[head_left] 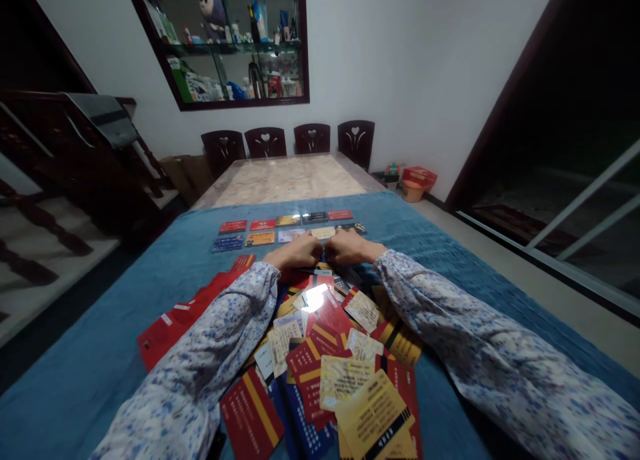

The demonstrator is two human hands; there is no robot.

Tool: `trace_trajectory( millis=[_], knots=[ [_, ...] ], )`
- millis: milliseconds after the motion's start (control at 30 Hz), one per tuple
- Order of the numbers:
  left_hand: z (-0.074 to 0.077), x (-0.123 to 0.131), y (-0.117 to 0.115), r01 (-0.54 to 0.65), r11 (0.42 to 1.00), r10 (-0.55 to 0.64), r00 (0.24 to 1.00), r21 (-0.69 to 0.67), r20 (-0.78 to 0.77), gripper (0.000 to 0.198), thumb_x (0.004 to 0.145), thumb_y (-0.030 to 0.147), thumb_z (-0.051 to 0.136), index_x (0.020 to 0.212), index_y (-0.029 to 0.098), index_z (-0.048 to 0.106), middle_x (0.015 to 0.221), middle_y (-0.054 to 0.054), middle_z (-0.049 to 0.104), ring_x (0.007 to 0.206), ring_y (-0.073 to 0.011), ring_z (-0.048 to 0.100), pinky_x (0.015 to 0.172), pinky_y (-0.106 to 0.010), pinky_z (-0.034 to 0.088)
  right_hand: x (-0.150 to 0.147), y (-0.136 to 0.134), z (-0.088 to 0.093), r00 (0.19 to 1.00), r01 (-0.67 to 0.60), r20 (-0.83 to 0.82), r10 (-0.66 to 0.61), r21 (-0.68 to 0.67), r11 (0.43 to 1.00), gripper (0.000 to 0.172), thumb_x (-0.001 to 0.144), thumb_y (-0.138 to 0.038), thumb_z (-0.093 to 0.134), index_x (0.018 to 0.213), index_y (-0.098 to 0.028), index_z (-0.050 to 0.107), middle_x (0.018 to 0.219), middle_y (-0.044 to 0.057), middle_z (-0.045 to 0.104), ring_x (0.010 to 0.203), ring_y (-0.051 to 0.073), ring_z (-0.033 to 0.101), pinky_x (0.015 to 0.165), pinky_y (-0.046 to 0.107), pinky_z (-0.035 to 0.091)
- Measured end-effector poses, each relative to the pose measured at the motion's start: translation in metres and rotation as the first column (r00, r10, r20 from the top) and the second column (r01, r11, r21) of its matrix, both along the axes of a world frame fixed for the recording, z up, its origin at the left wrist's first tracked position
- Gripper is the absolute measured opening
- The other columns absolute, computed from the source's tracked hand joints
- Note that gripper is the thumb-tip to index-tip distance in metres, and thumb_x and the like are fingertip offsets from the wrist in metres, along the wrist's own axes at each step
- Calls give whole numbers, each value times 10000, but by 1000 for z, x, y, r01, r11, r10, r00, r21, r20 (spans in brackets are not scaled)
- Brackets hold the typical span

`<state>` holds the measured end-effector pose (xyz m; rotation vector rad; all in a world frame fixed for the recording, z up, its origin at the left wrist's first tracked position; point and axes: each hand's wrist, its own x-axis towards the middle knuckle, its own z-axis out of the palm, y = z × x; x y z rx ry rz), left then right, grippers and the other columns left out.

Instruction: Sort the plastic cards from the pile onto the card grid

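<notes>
L hand (300, 250) & R hand (353, 247), fingers curled nearly closed, almost meet at small cream rectangular card (323, 233), nearer of two rows; can't tell if gripped. Knuckles could knock adj. pale-lilac card (287, 236) askew; loose white-and-blue floral sleeves (235, 320) might drag glossy multicolour card pile (327, 313).

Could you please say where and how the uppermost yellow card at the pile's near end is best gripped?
Probably pinch the yellow card by its right corner, coming from the right and slightly above: it is thin, lies uncovered on top, and that corner reaches over a red card.
</notes>
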<state>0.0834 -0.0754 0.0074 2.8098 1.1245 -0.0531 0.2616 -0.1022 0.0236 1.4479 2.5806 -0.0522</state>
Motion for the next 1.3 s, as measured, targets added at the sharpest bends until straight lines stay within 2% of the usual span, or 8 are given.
trace_trajectory(
  millis=[233,500,700,800,900,1100,1300],
  knots=[
    [-5,8,0,28,999,-29,999,17,19,220,813,183,559,850,171,776,910,-113,748,1079,-290,608,915,-358,501,13,-11,-2,999,13,-30,-13,-18,1000,314,934,-286,599,1196,-201,751,1301,146,711,1222,351,592,955,449,480],
    [-12,14,0,51,998,-48,995,-34,83,219,798,143,546,825,177,760,882,-84,755,909,-238,651,933,-359,508,24,-16,-14,994,31,-108,-34,-25,999,321,948,-327,580,1221,-240,725,1298,153,682,1239,352,546,956,451,460],
    [-7,21,-7,18,999,-16,999,-41,45,186,827,210,568,846,184,751,959,-103,750,1075,-302,623,988,-432,503,28,-16,-15,990,20,-135,-27,-49,999,296,940,-330,622,1191,-197,707,1293,145,678,1200,320,571,935,418,462],
    [-4,23,-9,7,998,-4,999,-69,35,182,830,238,590,879,184,756,1004,-111,747,1123,-317,605,1023,-480,487,28,-16,-13,990,20,-137,-28,-58,998,270,935,-342,635,1144,-198,727,1273,144,687,1190,324,575,921,411,469],
    [-4,23,-10,14,997,-11,999,-80,40,190,829,245,595,897,179,760,1018,-122,746,1151,-332,595,1029,-500,481,28,-17,-11,991,26,-132,-37,-81,996,305,921,-367,658,1178,-220,730,1273,133,692,1206,336,566,929,419,471],
    [-9,24,-4,-2,994,7,998,-106,55,195,818,279,610,861,174,768,967,-103,755,1022,-293,648,994,-433,509,29,-16,-12,989,31,-142,-48,-116,993,333,884,-382,673,1170,-221,726,1239,138,690,1199,346,550,945,458,470],
    [-10,27,-4,0,987,20,992,-161,121,197,753,265,638,831,164,787,854,-75,756,886,-238,678,884,-308,533,30,-15,-12,985,23,-165,-45,-131,991,277,833,-369,700,1054,-205,736,1186,136,699,1183,367,565,944,497,482]
  ],
)
